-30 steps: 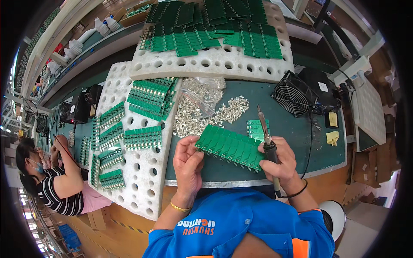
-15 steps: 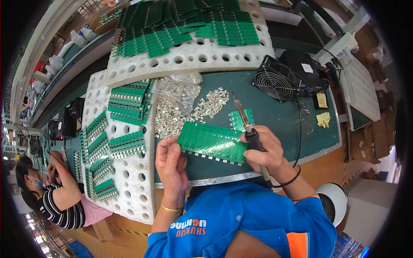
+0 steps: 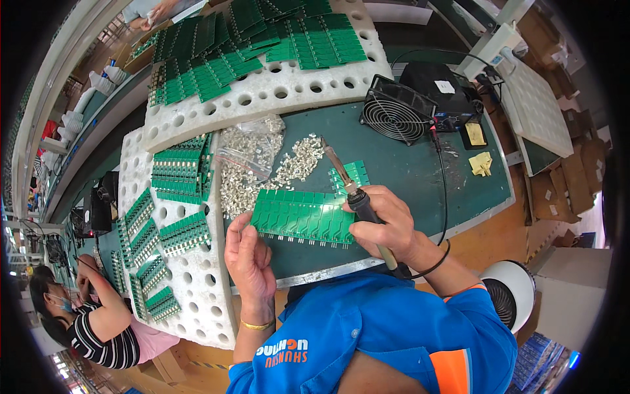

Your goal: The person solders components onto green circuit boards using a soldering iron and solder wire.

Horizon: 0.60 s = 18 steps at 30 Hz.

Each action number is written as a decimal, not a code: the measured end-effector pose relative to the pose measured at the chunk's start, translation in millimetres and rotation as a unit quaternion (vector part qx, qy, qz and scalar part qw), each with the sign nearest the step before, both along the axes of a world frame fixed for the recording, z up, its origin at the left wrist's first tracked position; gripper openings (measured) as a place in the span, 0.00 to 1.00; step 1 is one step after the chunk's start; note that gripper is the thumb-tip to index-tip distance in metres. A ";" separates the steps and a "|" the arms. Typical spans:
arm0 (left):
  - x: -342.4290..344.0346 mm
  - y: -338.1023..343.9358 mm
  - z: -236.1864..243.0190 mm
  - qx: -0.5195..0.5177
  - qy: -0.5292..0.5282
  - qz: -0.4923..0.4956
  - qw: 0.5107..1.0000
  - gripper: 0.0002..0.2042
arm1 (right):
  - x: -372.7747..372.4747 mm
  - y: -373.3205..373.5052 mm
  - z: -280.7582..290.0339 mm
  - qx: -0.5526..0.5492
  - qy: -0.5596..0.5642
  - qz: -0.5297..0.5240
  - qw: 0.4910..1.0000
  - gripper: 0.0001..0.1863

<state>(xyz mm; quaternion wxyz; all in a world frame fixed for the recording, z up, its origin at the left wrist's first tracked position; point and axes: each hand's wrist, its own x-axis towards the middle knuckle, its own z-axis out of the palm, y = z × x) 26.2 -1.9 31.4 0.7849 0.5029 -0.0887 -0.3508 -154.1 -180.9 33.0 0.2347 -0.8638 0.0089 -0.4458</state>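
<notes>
A green circuit-board panel (image 3: 298,213) is held above the bench edge, with small metal connectors along its near edge. My left hand (image 3: 251,259) pinches its left end between thumb and fingers. My right hand (image 3: 387,226) is closed round a soldering iron (image 3: 366,207) and also touches the panel's right end. The iron's tip points up and away, off the panel. Beyond the panel, another green board (image 3: 357,172) lies on the bench, partly hidden by the iron. Small white-and-silver connectors (image 3: 298,159) lie heaped beside a clear plastic bag (image 3: 262,141) of the same parts.
A holed white foam sheet (image 3: 190,299) at the left carries stacks of boards (image 3: 180,167). Another foam sheet (image 3: 262,92) at the back bears many panels. Back right are a black fan (image 3: 396,115), a black box unit (image 3: 436,88) and a sponge (image 3: 476,134). A co-worker (image 3: 105,325) sits left.
The whole view has shifted, so the bench things appear further left. The panel looks more level now. Both hands keep their holds.
</notes>
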 end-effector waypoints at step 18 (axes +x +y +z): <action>-25.7 -8.9 20.8 0.005 0.087 -0.098 0.991 0.15 | 16.8 2.1 15.6 -0.149 -0.069 -0.070 0.984 0.14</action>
